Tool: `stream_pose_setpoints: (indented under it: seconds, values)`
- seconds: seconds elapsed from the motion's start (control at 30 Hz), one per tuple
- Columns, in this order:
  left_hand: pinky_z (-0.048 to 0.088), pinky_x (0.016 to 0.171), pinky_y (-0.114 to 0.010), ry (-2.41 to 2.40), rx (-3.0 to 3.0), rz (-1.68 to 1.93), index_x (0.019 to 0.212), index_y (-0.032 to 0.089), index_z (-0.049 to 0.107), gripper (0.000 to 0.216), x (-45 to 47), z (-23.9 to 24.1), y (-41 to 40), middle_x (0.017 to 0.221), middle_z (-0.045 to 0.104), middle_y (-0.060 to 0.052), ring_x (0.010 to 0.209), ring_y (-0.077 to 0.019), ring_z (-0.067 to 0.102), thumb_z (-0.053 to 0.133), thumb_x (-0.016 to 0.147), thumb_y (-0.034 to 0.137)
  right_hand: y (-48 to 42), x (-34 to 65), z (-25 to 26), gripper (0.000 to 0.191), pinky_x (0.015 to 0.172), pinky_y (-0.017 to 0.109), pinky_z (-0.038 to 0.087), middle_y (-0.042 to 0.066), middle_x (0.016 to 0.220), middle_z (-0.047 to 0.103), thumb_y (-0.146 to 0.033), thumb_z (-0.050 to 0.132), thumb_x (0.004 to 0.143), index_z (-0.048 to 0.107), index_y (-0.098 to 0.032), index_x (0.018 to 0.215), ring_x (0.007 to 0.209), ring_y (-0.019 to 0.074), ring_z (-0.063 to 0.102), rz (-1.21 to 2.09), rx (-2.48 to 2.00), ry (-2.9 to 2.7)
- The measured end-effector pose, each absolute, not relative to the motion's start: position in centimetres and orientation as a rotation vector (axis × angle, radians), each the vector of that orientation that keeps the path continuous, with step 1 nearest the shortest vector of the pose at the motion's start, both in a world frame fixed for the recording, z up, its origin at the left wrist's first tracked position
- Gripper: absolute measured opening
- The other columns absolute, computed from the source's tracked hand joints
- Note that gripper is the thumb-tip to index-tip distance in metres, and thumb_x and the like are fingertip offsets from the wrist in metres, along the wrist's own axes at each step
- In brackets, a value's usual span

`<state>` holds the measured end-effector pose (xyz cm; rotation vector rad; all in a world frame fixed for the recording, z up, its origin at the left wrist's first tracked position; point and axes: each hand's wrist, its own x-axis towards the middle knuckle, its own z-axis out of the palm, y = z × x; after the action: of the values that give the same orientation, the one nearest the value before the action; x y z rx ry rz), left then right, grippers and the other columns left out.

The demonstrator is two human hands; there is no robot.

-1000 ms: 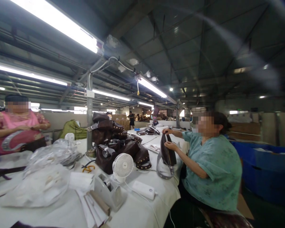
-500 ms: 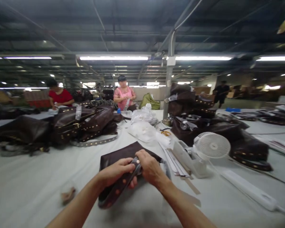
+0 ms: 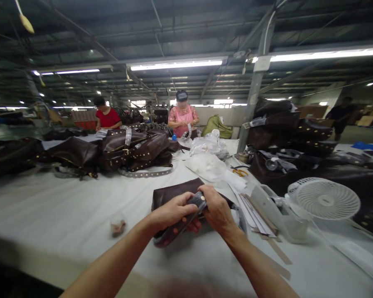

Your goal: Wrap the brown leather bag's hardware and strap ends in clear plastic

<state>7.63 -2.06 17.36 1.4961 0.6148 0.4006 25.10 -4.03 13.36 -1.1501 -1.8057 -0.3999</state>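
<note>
Through the head camera I log:

Item: smooth dark-brown bag, on the white cloth-covered table, dial centre.

Item: dark-brown strap with metal studs, across the bag; attachment not discernible. Left hand and right hand both clamped on it, close together, right at 2 o'clock of left.

Handling: I judge best a light, even pinch, strap flat, studs off the bag's face.

Surroundings: crumpled brownish scrap, 9 o'clock; crumpled clear plastic bags, 1 o'clock; white paper stack, 3 o'clock, liable, I think, to catch the right arm; round white fan, beyond.
</note>
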Motion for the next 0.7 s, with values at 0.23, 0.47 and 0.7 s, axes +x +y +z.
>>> stream_pose_setpoints:
  seconds: [0.23,0.47,0.7]
  values:
    - [0.044,0.055,-0.023,0.598,1.764,0.357,0.098,0.018,0.055,0.023,7.8,19.2,-3.2,0.072,0.057,0.002,0.059,-0.0122,0.056,0.055,0.077,0.027,-7.2,25.1,12.2,0.032,0.086,0.038,0.050,0.013,0.106,0.059,-0.012,0.041,0.084,0.049,-0.016,0.114,0.102,0.0250,0.057,-0.534,-1.162,-1.712]
    - [0.044,0.072,-0.026,0.655,2.276,0.385,0.080,0.018,0.061,0.010,8.6,17.4,-6.5,0.092,0.045,0.000,0.079,-0.0136,0.051,0.058,0.078,0.027,-11.5,24.2,6.7,0.032,0.089,0.042,0.047,0.011,0.109,0.057,-0.017,0.042,0.088,0.047,-0.018,0.119,0.107,0.0248,0.055,-0.419,-1.154,-1.480]
    - [0.036,0.088,-0.029,0.611,2.335,0.466,0.081,0.019,0.059,0.008,7.9,16.1,-9.0,0.091,0.055,-0.002,0.094,-0.0182,0.046,0.052,0.077,0.019,-14.0,24.1,6.0,0.051,0.100,0.042,0.045,0.014,0.130,0.053,-0.012,0.043,0.086,0.036,-0.019,0.136,0.126,0.0238,0.048,-0.300,-1.153,-1.551]
